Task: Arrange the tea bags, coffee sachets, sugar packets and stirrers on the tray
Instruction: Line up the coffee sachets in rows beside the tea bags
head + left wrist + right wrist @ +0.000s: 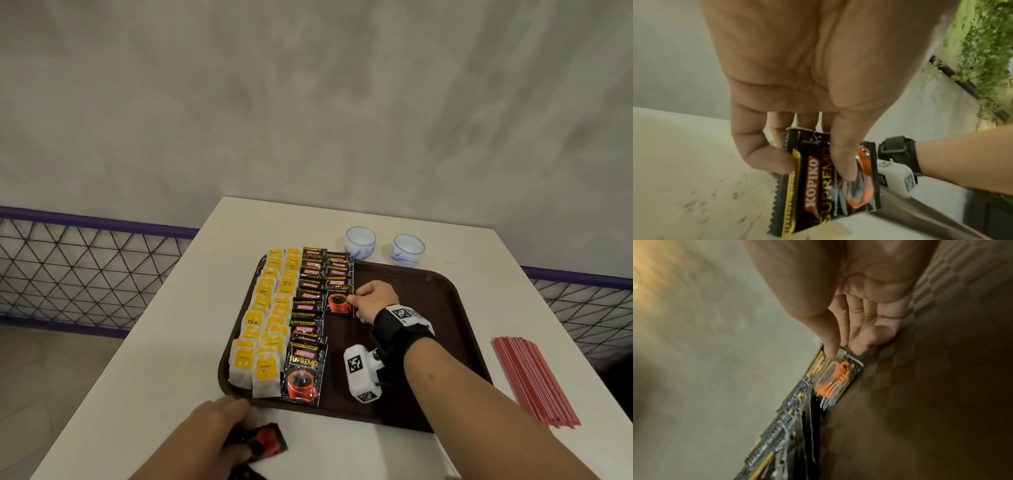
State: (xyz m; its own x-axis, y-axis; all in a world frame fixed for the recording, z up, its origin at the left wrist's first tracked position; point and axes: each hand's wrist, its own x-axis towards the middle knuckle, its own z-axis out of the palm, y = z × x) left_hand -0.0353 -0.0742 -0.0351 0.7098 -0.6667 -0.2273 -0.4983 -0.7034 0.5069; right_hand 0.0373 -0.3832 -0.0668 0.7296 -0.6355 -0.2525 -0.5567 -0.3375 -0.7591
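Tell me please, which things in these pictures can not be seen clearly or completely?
- Head view: sachets under the left hand are blurred and partly covered; their number is unclear.
- Head view: small print on the tea bags is too small.
- Right wrist view: the coffee sachet is motion-blurred.
- No sugar packets show in any view.

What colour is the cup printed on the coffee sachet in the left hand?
Orange, on a black coffee sachet held by the left hand; clearest in the left wrist view.

White table (164, 359): brown tray (442, 308), two cups (360, 241), red stirrers (534, 377)
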